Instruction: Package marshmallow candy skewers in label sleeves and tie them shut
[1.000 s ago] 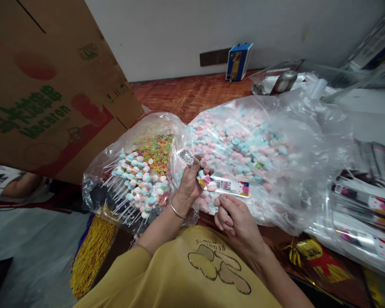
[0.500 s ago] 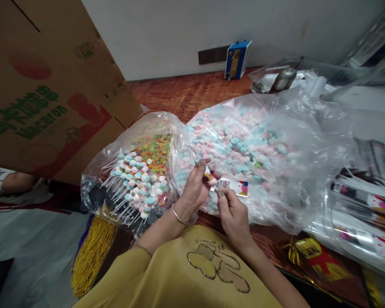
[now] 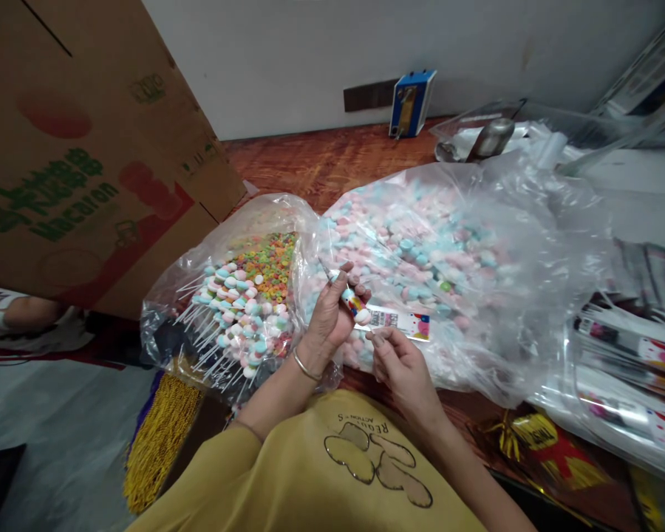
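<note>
My left hand point(image 3: 328, 314), with a bangle at the wrist, is closed around a marshmallow skewer point(image 3: 355, 304). White marshmallow shows at its lower end, colourful pieces sit above, and a thin pointed tip sticks out at the upper left. Close by on the right, my right hand point(image 3: 397, 360) has thumb and forefinger pinched together; what they hold, if anything, is too small to make out. Just beyond those fingers lies a printed clear wrapper point(image 3: 420, 326). Under both hands spreads a large plastic bag of pink, blue and white marshmallows point(image 3: 415, 244).
To the left, an open bag holds cereal rings point(image 3: 269, 262) and finished marshmallow sticks point(image 3: 236, 303). A big cardboard box point(image 3: 89, 170) stands behind it. Printed wrappers point(image 3: 632, 391) are stacked at right. A blue device point(image 3: 413, 103) is by the wall.
My left hand has shifted slightly left and turned, so more of the skewer and its white end shows. My right fingertips have moved a little left and down.
</note>
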`<state>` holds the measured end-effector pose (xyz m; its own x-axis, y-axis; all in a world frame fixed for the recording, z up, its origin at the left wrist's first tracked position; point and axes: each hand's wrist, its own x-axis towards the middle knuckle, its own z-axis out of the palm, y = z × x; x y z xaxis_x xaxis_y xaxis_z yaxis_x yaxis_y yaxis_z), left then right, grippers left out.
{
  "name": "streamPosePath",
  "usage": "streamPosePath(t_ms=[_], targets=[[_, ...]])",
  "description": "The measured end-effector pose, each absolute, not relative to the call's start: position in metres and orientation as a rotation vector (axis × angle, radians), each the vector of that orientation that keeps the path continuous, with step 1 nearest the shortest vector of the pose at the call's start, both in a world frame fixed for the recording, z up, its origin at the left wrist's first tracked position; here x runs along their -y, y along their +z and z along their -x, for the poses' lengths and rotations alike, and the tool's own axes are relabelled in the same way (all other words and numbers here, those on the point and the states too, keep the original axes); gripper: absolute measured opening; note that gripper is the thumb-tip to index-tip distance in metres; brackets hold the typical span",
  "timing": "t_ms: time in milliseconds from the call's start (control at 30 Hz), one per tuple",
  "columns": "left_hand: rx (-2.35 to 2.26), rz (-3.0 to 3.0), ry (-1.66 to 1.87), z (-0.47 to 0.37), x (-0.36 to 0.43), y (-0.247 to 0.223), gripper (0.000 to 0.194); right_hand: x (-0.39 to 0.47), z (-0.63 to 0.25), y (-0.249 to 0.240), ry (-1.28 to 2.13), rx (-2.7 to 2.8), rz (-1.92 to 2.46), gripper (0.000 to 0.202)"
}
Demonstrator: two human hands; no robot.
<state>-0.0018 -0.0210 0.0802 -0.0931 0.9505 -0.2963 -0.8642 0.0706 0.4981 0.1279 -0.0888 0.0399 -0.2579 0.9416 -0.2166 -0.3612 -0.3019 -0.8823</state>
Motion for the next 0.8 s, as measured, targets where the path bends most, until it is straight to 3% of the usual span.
streamPosePath(t_ms=[100,467,800], targets=[[-0.726,0.004,1.528,-0.002,0.02,0.086,0.012,0.092,-0.13,0.037,1.612,1.052,1.021,0.031],[-0.662,0.067,1.459,-0.01,0.026,0.09,0.027,0.093,-0.131,0.032,1.576,1.026,1.035,0.034],[-0.582,-0.055,1.378,-0.007,0.033,0.084,0.03,0.09,-0.128,0.055,1.895,0.624,0.883,0.035]])
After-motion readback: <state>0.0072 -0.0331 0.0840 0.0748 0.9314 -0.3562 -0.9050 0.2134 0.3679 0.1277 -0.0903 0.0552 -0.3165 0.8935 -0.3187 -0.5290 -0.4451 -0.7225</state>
